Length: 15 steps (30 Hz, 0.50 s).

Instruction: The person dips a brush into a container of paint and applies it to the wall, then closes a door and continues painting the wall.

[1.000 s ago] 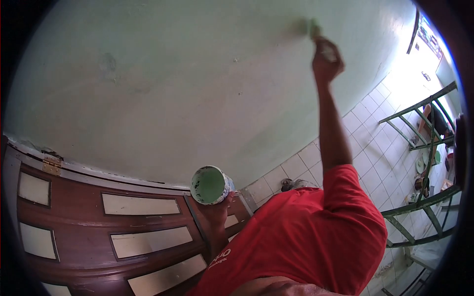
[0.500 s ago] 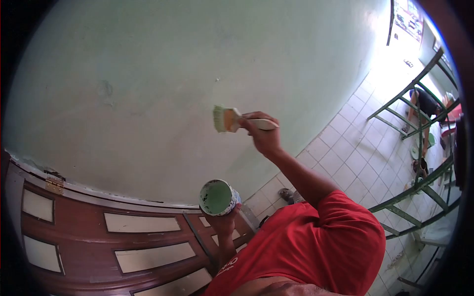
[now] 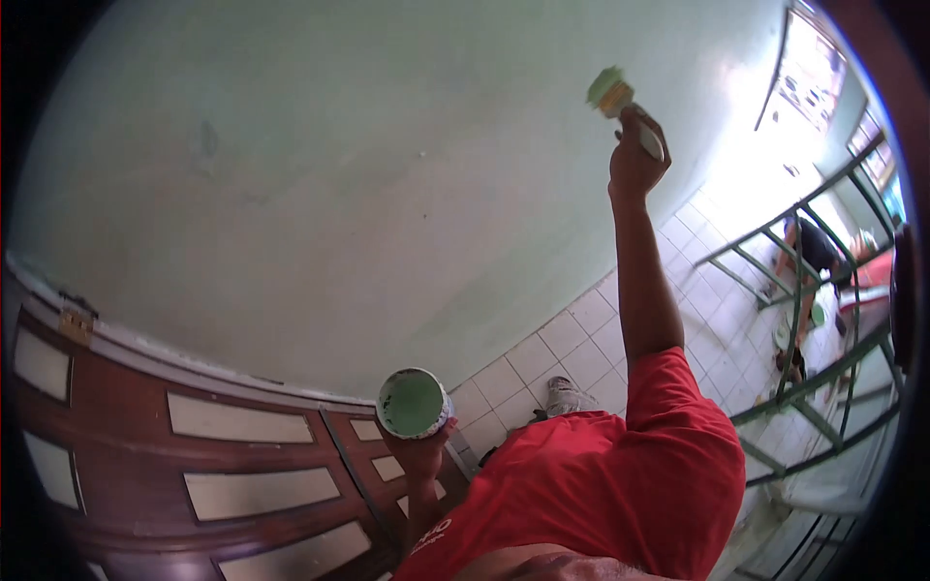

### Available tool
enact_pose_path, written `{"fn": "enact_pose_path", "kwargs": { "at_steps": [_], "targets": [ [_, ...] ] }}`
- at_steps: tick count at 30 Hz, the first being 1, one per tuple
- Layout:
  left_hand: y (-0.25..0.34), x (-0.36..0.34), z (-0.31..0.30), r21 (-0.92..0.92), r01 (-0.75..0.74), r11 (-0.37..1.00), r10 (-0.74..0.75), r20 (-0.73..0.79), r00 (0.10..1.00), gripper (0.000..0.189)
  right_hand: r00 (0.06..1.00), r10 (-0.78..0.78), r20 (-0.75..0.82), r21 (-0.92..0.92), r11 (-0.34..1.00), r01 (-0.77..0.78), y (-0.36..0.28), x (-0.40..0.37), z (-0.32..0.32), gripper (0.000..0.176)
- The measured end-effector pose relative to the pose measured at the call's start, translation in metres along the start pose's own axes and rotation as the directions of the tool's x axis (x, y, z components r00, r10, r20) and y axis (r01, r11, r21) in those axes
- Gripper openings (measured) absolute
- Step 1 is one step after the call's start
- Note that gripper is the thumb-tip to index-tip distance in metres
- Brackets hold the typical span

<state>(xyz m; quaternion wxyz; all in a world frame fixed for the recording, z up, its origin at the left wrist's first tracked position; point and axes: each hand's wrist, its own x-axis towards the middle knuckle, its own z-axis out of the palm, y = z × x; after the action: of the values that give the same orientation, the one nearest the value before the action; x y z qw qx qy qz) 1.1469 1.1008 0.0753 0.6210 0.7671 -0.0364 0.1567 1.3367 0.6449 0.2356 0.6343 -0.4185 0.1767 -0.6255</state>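
My right hand (image 3: 639, 160) is closed round the pale handle of a wide paintbrush (image 3: 612, 94), raised at the end of my stretched arm. Green paint coats the bristles, which overlap the upper right part of the pale green wall (image 3: 320, 165) in this view. Low in front of me, my left hand (image 3: 418, 453) grips a small paint bucket (image 3: 443, 399) from below and the side. Light green paint (image 3: 413, 402) shows inside it, and dark smears mark its inner wall. Patchy, paler areas run across the middle of the wall.
A brown panelled door (image 3: 145, 455) with a hinge (image 3: 76, 321) lies at lower left. White floor tiles (image 3: 542, 360) run along the wall's foot. Green metal scaffolding (image 3: 775, 407) stands on the right, with another person (image 3: 812, 247) bending behind it near a green container (image 3: 819, 315).
My right hand has swung up and to the right with the paintbrush, from mid-wall to the upper right. The bucket in my left hand sits slightly lower and further left in view.
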Motion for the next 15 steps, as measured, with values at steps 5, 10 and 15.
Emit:
{"fn": "enact_pose_path", "kwargs": {
  "at_steps": [5, 10, 15],
  "targets": [
    [0.015, 0.005, 0.011, 0.114, -0.004, 0.993, 0.020, -0.137, 0.990, 0.108, 0.839, -0.528, 0.136, 0.023, 0.848, 0.530, 0.041, -0.063, 0.097, 0.007],
    [0.000, 0.007, 0.027, 0.195, -0.072, 0.978, 0.126, -0.283, 0.951, 0.104, 0.690, -0.488, 0.534, 0.206, 0.867, 0.453, -0.023, -0.243, 0.123, 0.044],
    [0.022, -0.004, 0.049, 0.059, 0.066, 0.996, -0.036, -0.416, 0.909, 0.113, 0.365, -0.453, 0.813, 0.412, 0.891, 0.188, -0.055, -0.312, 0.132, 0.015]
  ]
}}
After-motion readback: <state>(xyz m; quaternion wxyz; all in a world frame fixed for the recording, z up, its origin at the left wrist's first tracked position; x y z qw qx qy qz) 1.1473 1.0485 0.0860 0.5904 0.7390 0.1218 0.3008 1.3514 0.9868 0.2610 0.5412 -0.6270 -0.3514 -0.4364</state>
